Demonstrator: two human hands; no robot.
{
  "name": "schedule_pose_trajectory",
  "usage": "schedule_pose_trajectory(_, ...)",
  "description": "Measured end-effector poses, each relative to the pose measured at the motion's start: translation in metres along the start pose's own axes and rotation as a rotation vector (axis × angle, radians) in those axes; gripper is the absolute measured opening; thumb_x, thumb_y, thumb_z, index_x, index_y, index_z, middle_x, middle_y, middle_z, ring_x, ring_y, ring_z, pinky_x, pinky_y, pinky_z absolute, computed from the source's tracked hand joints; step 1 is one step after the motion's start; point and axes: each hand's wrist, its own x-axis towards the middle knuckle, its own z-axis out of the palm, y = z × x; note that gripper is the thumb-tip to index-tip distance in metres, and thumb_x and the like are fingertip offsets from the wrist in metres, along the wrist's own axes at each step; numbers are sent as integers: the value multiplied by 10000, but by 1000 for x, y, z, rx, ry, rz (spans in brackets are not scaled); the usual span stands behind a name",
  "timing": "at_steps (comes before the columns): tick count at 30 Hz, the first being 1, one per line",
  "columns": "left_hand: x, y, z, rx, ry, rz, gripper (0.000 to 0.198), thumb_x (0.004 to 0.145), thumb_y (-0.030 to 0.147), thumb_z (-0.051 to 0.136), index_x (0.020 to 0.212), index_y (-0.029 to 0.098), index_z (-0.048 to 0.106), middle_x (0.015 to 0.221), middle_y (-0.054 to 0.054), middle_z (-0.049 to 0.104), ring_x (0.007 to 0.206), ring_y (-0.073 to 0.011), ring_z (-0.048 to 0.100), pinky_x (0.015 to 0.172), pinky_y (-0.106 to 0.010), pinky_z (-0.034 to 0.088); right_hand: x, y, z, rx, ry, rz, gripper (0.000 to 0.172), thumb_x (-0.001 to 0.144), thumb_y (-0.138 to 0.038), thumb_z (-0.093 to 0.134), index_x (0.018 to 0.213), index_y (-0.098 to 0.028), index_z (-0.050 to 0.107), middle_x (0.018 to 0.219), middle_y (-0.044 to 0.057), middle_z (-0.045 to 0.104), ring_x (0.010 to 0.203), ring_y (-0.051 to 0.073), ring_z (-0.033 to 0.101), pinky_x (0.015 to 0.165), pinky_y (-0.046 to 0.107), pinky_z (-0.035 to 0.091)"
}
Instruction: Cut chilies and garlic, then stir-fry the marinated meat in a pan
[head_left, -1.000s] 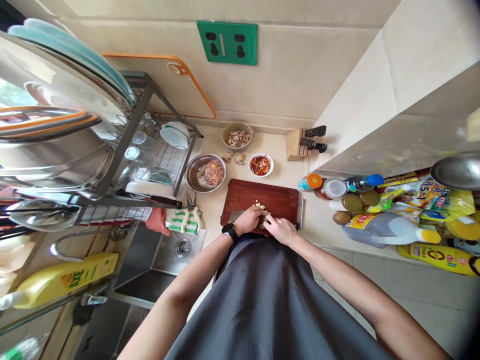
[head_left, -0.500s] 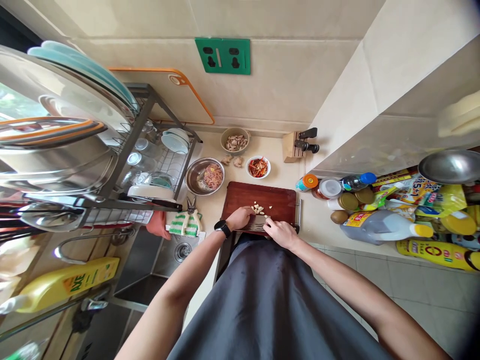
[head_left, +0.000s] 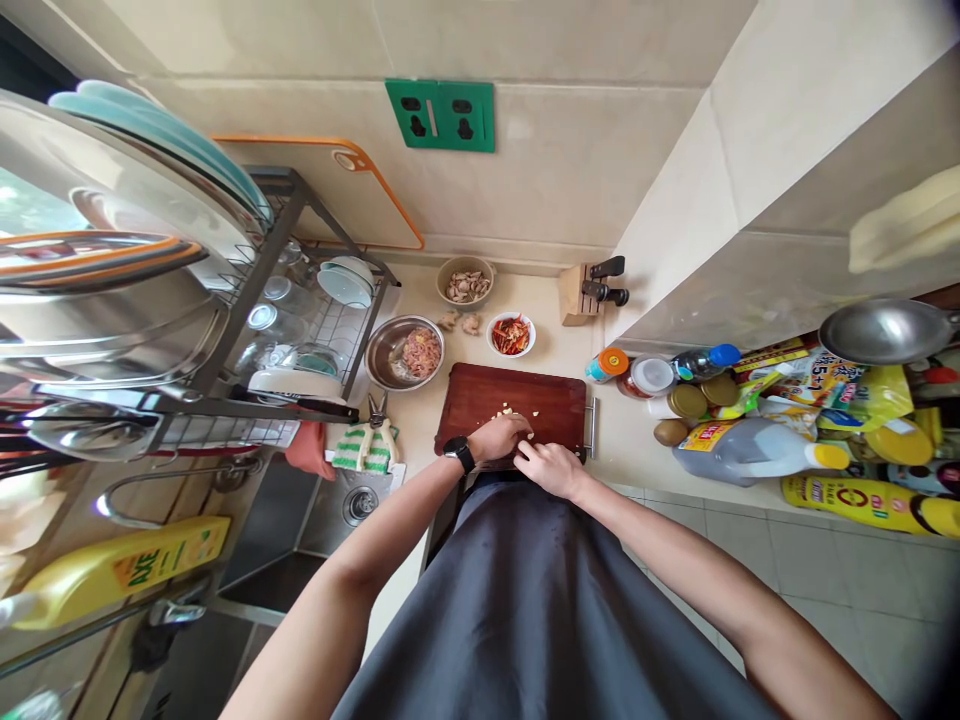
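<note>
A reddish-brown cutting board lies on the counter in front of me, with small pale chopped pieces scattered on it. My left hand, a black watch on its wrist, is curled over the pieces near the board's front edge. Just right of it and touching it, my right hand is closed in a grip. Only a sliver of a knife blade shows between the two hands.
Behind the board stand a steel bowl of meat, a white bowl of red chilli, a beige bowl and a knife block. A dish rack, scissors and sink are left; bottles crowd the right.
Both hands have drawn together over the chopped pieces; the flat knife blade seen half a second ago is now covered. The view has shifted slightly.
</note>
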Motion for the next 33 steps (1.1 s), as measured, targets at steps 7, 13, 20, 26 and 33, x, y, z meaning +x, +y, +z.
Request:
schedule_pose_trajectory(7, -37, -29, -44, 22, 402, -297, 381, 835, 45, 452, 1075, 175, 717, 1115, -88, 748, 1039, -209, 683, 979, -336, 525, -23, 9, 8, 120, 16, 166, 282, 1019, -205, 390, 1101, -229, 658, 1194, 74, 651, 776, 139, 688, 615, 246, 477)
schedule_pose_trajectory(13, -91, -64, -45, -35, 676, -715, 295, 922, 148, 396, 984, 167, 684, 926, -79, 746, 865, -214, 695, 878, -367, 553, -53, 42, 35, 269, 175, 571, 270, 1006, -278, 425, 1123, -229, 664, 1167, 57, 643, 833, 152, 663, 675, 257, 472)
schedule_pose_trajectory(20, -76, -64, 50, -51, 694, -676, 243, 903, 152, 487, 1080, 158, 653, 1080, -129, 649, 966, -222, 659, 959, -411, 544, -34, 25, 48, 296, 163, 609, 252, 1008, -286, 420, 1086, -220, 650, 1139, 50, 634, 789, 145, 643, 638, 249, 440)
schedule_pose_trajectory(26, -48, -55, 82, -30, 763, -630, 556, 787, 34, 522, 1332, 140, 551, 1208, -152, 537, 1156, -273, 573, 1075, -473, 483, -32, 11, 46, 364, 202, 549, 247, 1010, -284, 420, 1068, -221, 652, 1107, 54, 644, 809, 147, 651, 697, 251, 479)
schedule_pose_trajectory(33, -10, -47, 79, -55, 617, -540, 582, 755, -43, 485, 1301, 136, 572, 1239, -179, 537, 1168, -288, 563, 1084, -514, 461, -40, 20, 47, 518, 440, 701, 200, 968, -290, 444, 940, -203, 621, 971, 78, 643, 874, 202, 634, 809, 309, 510)
